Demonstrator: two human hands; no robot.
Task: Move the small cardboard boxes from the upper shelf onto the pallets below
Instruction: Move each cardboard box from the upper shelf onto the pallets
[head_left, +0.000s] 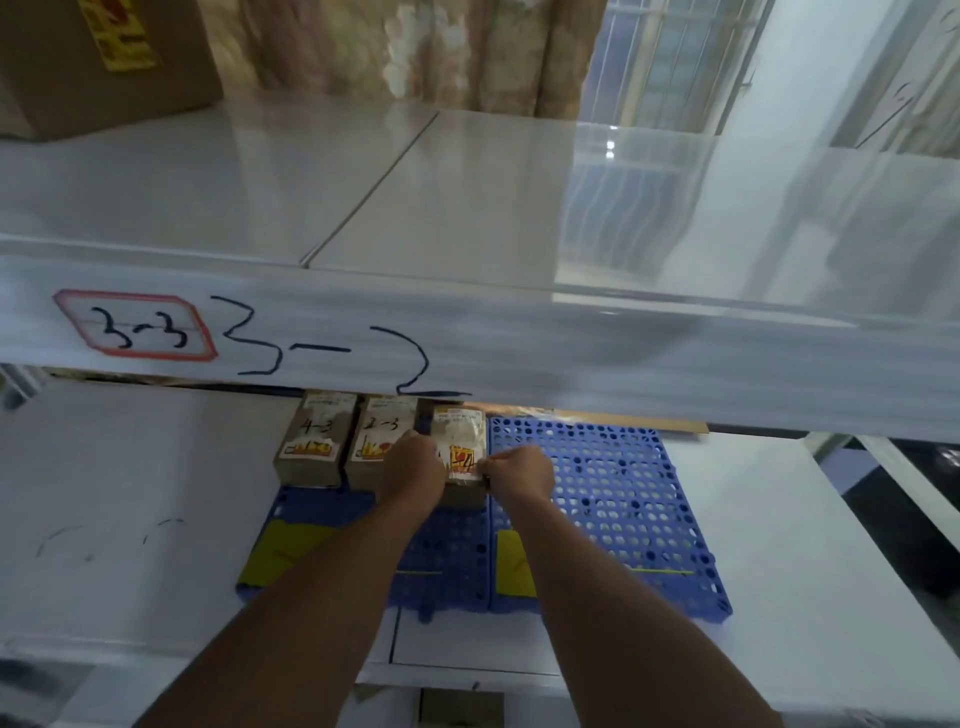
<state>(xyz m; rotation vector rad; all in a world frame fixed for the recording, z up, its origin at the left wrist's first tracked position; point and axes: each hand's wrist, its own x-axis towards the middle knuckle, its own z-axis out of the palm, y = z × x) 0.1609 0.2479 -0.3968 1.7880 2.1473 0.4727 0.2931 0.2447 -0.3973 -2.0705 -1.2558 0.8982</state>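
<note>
Hands (415, 465) (519, 467) clasp third box (460, 449) on pallet (597, 499).

Gleaming glossy and smooth: upper shelf (467, 197), mirroring the window. Showing perforated blue plastic: pallets (613, 499). Looking matt, rough brown cardboard with paper labels: small boxes (311, 441). Hanging as patterned cloth: curtain (441, 47).

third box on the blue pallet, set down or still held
Down but still held: the third box sits on the left pallet, left hand and right hand gripping its sides.
</note>
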